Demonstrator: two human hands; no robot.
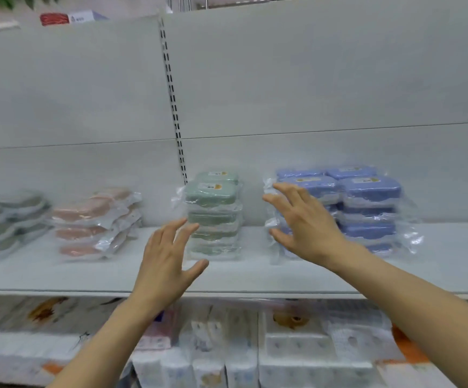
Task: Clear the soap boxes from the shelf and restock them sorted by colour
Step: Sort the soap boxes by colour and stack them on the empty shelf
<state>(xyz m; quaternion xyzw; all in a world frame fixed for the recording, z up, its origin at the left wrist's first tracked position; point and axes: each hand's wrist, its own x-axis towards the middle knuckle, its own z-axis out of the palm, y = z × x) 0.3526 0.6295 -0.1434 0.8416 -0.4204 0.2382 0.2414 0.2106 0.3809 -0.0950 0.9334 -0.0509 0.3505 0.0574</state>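
On the far left of the shelf (255,275) lies a loose heap of grey soap boxes (9,219), each in a clear wrapper, slumped and overlapping rather than squared up. Just right of it sits a pile of pink soap boxes (93,219), also leaning, its wrappers fanning toward the right. Both heaps are blurred, so I cannot count them.

Past the slotted upright (171,93) in the back panel stands a neat column of green soap boxes (213,214), stacked flat one on another, labels up. The left hand (165,264) hovers at its near left side with fingers spread wide and thumb out, holding nothing; whether the fingertips touch the wrapping I cannot tell. The spread suits steadying or squaring a tall stack.

Further right, well apart from the green column, the blue soap boxes (367,208) stand in stacked rows, side by side and front to back. The right hand (305,228) is likewise wide, empty, its fingers against or just in front of the left face of that block, likely to press it into line.

With each colour in its own group, the sorting looks almost finished, and only tidying seems left.

Below the shelf, packs of tissue rolls (297,351) fill the lower tier
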